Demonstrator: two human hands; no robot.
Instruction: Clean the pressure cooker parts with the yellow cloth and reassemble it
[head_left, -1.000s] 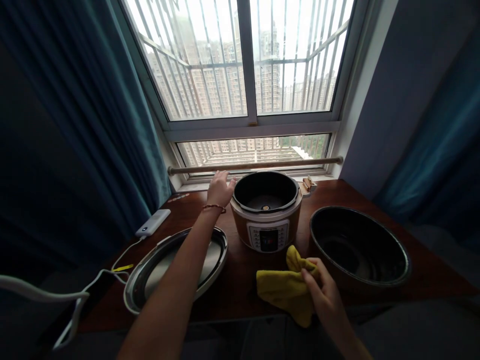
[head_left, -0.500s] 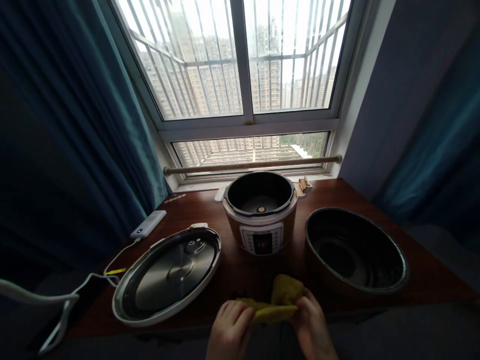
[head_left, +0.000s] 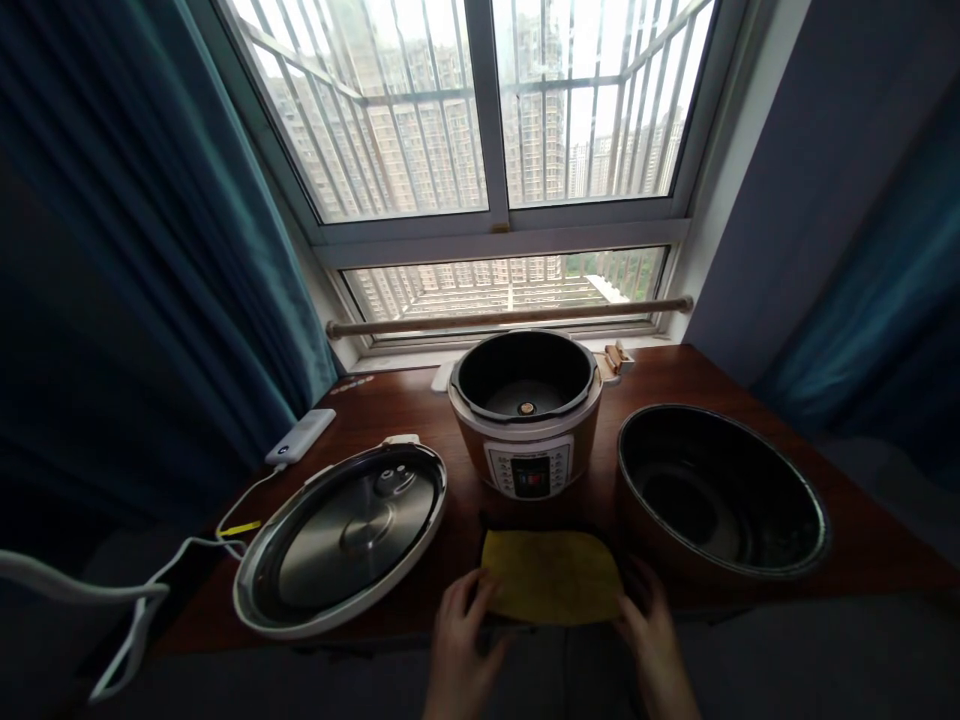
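Yellow cloth (head_left: 551, 576) (spread flat) between hands.

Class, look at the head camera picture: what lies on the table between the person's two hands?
In the head view, a yellow cloth lies spread flat between the left hand and right hand, each holding an edge of it.

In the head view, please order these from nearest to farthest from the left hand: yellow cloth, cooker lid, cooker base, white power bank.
1. Yellow cloth: touching the left hand, just to its right.
2. Cooker lid: to its left, on the table.
3. Cooker base: behind the cloth, centre.
4. White power bank: far left, by the curtain.
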